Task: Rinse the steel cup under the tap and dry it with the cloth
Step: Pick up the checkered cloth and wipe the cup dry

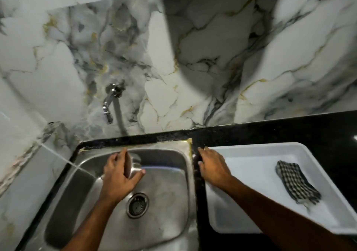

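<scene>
- The tap (110, 104) is fixed to the marble wall at the far left of the scene, above the far edge of the sink (179, 202); no stream of water can be made out below its spout, so whether it runs cannot be told.
- The steel cup (133, 165) is held over the far part of the basin, tilted on its side, and is wrapped by the left hand (119, 175) — fingers over the top, thumb underneath, a closed grasp on the cup.
- The rinse is judged to be the step in hand: the cup's mouth is best turned up toward the spout and brought directly below it, so that water reaches the inside as well as the wall.
- A firm hold is advised, since wet steel is likely to be slippery; the cup is best kept low in the basin, above the drain (137, 205), so that splashes are contained.
- The right hand (211, 168) is laid flat, fingers spread, on the black counter strip (199, 192) between the sink and the white tray (251, 150) — nothing is gripped by it.
- The checked cloth (296, 183) lies folded in the tray at the right, well apart from the cup; it is best left dry there until the cup has been shaken out.
</scene>
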Demonstrator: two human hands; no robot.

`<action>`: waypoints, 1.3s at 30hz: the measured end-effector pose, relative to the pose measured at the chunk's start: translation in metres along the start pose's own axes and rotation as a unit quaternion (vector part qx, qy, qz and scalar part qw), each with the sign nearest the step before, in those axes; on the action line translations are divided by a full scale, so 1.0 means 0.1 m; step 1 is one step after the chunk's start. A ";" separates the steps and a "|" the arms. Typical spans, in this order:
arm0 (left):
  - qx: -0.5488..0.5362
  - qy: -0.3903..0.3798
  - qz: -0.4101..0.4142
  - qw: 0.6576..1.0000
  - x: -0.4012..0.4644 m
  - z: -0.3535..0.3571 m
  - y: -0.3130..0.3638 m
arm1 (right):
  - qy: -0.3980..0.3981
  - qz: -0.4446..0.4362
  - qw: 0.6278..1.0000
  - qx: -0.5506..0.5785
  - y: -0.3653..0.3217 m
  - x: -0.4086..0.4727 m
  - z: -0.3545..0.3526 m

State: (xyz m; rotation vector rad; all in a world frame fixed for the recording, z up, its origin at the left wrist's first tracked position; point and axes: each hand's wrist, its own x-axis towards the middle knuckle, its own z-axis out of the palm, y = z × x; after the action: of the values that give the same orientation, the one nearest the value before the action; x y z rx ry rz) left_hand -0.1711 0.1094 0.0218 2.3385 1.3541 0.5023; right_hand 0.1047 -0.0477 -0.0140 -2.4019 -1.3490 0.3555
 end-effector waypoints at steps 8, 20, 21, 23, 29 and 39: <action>-0.656 -0.078 -0.202 0.723 0.21 0.26 0.12 | 0.004 0.361 0.931 -0.063 1.67 -0.65 -0.55; -0.770 -0.148 -0.220 0.581 -0.06 0.61 0.02 | -0.017 0.333 0.931 -0.151 2.07 -0.80 -0.42; -0.771 -0.154 -0.220 0.577 -0.07 0.62 0.03 | -0.007 0.335 0.936 -0.106 2.11 -0.79 -0.47; -0.767 -0.164 -0.223 0.579 -0.06 0.64 0.04 | 0.031 0.394 0.912 0.106 2.11 -0.69 -0.60; -0.761 -0.192 -0.212 0.583 0.05 0.57 -0.03 | -0.014 0.381 0.744 0.549 0.99 -0.24 -0.69; -0.799 -0.186 -0.151 0.552 0.22 -0.03 -0.42 | 0.049 -0.162 0.980 0.103 -2.25 0.05 0.15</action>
State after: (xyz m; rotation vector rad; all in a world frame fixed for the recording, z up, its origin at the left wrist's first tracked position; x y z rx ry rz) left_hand -0.1926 0.1485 0.0056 0.5502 0.4425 0.6238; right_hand -0.0706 0.0669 0.0688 -1.9649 -1.5435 0.2698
